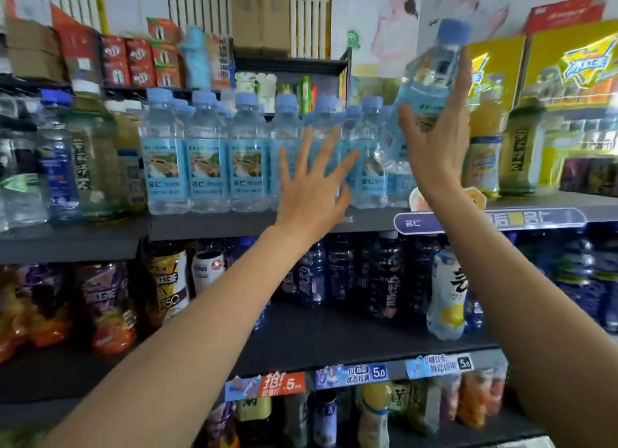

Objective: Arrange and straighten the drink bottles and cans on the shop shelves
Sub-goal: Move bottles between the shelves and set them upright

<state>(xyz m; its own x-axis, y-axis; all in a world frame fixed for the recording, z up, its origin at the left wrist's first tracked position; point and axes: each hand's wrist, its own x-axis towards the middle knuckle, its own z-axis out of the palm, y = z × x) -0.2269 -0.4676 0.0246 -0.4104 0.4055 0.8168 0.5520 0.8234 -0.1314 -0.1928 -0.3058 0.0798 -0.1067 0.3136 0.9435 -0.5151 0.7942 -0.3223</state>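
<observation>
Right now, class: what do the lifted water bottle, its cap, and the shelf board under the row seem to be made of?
Lifted water bottle: looks like clear, glossy thin plastic; the background shows through it, and a pale blue label wraps it. Cap: opaque pale blue, probably matte plastic. Shelf board: dark grey and flat with a dull sheen, perhaps painted metal, though the picture leaves that open.

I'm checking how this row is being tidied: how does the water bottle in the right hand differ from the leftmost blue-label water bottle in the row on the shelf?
The held bottle is lifted above the row and tilted, its cap leaning right; the leftmost row bottle stands upright on the shelf. The right hand grips the held one; nothing touches the row bottle, and the left hand is spread further along the row. Both are clear, with blue caps and labels.
</observation>
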